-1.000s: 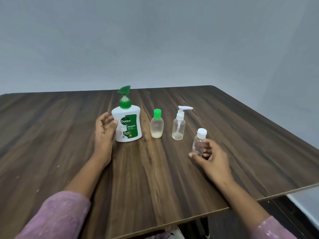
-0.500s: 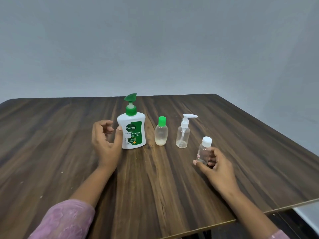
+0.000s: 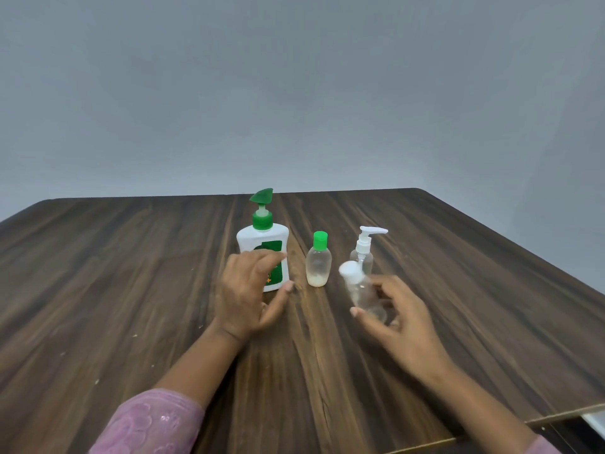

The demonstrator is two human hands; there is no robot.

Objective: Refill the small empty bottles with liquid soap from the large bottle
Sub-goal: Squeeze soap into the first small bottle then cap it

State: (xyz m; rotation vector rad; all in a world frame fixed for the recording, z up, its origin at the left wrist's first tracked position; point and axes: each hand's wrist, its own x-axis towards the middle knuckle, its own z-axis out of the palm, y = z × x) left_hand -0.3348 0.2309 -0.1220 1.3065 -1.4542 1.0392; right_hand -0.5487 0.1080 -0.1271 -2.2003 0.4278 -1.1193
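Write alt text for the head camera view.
A person's right hand holds a small clear white-capped bottle, tilted, over a dark wooden table. The left hand is open in front of a large white soap bottle with a green pump. Beside it stand a green-capped bottle and a clear pump bottle.

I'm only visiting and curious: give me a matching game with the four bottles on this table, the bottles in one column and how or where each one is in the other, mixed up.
Things
1. large soap bottle
2. green-capped bottle
3. white pump bottle
4. white-capped bottle

States
A. stands free, a little whitish liquid at its bottom
B. tilted, held in the right hand
C. upright, partly hidden by the left hand
D. upright, partly hidden by the held bottle

Pairs: 1-C, 2-A, 3-D, 4-B
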